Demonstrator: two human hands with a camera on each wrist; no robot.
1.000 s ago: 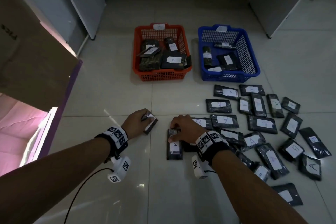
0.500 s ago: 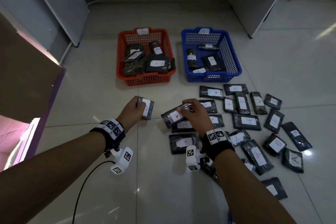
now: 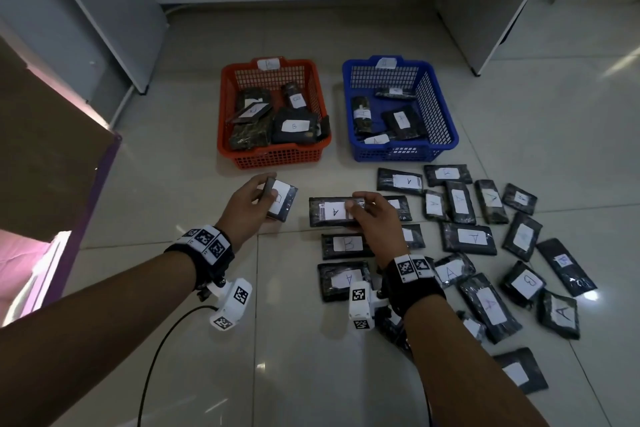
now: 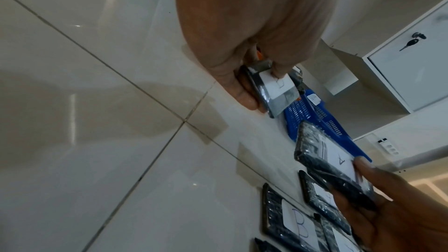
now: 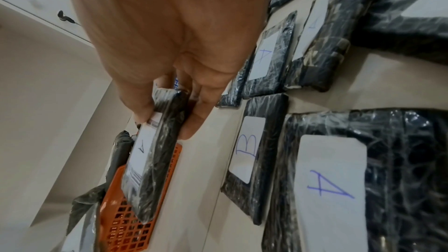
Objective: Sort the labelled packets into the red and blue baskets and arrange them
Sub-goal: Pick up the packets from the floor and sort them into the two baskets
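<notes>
Packets: black shrink-wrapped slabs with white hand-lettered labels; 2 are in hand, many lie on the floor [image 3: 145, 204] right of centre, some already sit in the baskets.
B packet [image 3: 281, 199]: held above the floor just in front of the red basket [image 3: 277, 158], which is tagged B.
Left hand [image 3: 247, 204]: fingers curled round the B packet's near end, thumb on the label, as the left wrist view shows.
A packet [image 3: 334, 211]: lifted clear of the pile, label up, lying crosswise between the 2 hands.
Right hand [image 3: 375, 218]: thumb on top, fingers under, pinching the A packet's right end.
Blue basket [image 3: 401, 152]: tagged A, beside the red basket, well ahead of the right hand.
Handling: the slabs look flat, stiff and light; an end grip carries one level without sag. The glossy film is probably slippery, so a grip across the 2 faces, thumb on the paper label, seems safest.
Risk: packets overlap in the pile, so lifting one may drag its neighbour.
</notes>
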